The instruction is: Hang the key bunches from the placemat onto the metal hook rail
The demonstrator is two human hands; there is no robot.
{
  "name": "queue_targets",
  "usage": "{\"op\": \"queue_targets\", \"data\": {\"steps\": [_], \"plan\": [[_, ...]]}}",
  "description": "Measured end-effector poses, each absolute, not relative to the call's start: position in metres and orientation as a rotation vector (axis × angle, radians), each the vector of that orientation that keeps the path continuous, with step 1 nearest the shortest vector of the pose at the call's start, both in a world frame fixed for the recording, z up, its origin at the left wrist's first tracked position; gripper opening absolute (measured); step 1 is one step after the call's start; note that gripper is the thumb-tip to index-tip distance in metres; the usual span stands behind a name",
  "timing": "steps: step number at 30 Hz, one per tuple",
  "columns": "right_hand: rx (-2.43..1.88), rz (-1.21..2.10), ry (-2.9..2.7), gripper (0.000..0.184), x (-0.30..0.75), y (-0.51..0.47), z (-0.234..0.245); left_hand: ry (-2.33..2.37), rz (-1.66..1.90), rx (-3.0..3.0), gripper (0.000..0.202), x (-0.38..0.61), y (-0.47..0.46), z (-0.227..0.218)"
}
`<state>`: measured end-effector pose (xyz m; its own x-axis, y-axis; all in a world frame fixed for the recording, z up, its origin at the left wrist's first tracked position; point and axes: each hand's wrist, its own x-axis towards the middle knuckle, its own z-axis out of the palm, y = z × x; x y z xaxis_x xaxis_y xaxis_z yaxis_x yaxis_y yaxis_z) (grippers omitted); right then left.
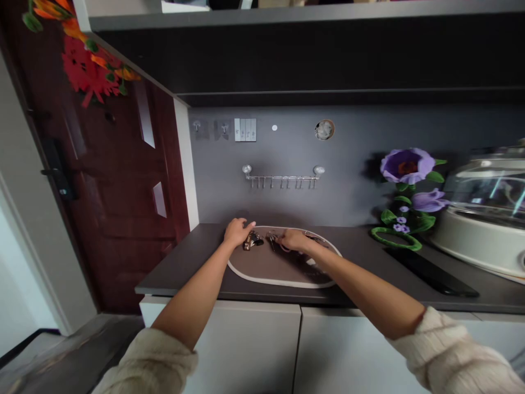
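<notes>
Placemat [279,282], oval and brown with a cream rim, lay on the dark counter [184,262]; clock positions here are read on the mat, 12 toward the wall. You had both hands over its far half.

Left hand [237,232]: at 10 o'clock, fingers arched down beside a dark-and-gold cluster of keys [252,241]. You may have been touching the cluster, but I could not tell whether you gripped it.

Right hand [293,239]: at 12 to 1 o'clock, fingers drawn together over small metal keys [272,239], next to a pink loop [285,248]. Closed or gripping could not be told; your fingers hid the contact.

Status: the small items sat in separate groups on the far half, with a slim dark piece [315,238] at 2 o'clock.

Limits: the items were small and partly covered by your hands, so their count and exact kinds stayed uncertain. The slim piece could not be identified. Wall rail [282,178] with hooks was in view behind you.
</notes>
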<state>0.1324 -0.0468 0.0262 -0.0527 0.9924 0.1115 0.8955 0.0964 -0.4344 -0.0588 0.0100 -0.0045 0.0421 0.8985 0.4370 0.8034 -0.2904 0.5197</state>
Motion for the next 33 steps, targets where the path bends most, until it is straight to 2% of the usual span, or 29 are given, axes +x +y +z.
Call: {"op": "queue_targets", "data": {"steps": [4, 9, 11, 14, 17, 24, 33], "plan": [[-1.751, 0.439, -2.07, 0.025, 0.144, -0.052, 0.045, 1.573, 1.317, 1.991, 0.043, -0.055, 0.002, 0.0], [-1.252, 1.208, -2.044, 0.029, 0.167, -0.072, 0.087, 0.972, 1.217, 1.889, 0.032, -0.046, -0.026, 0.044], [-1.08, 1.367, -1.904, 0.033, 0.175, -0.078, 0.098, 0.797, 1.102, 1.832, 0.038, -0.043, -0.037, 0.066], [-0.984, 1.314, -1.652, 0.051, 0.187, -0.078, 0.097, 0.758, 0.965, 1.731, 0.053, -0.039, -0.045, 0.084], [-0.977, 1.269, -1.528, 0.058, 0.196, -0.072, 0.076, 0.831, 0.891, 1.662, 0.058, -0.034, -0.043, 0.077], [-0.997, 1.358, -1.461, 0.06, 0.206, -0.074, 0.034, 0.904, 0.792, 1.602, 0.061, -0.031, -0.04, 0.035], [-1.003, 1.312, -1.509, 0.059, 0.183, -0.063, 0.053, 0.875, 0.946, 1.616, 0.06, -0.042, -0.029, 0.044]]}}
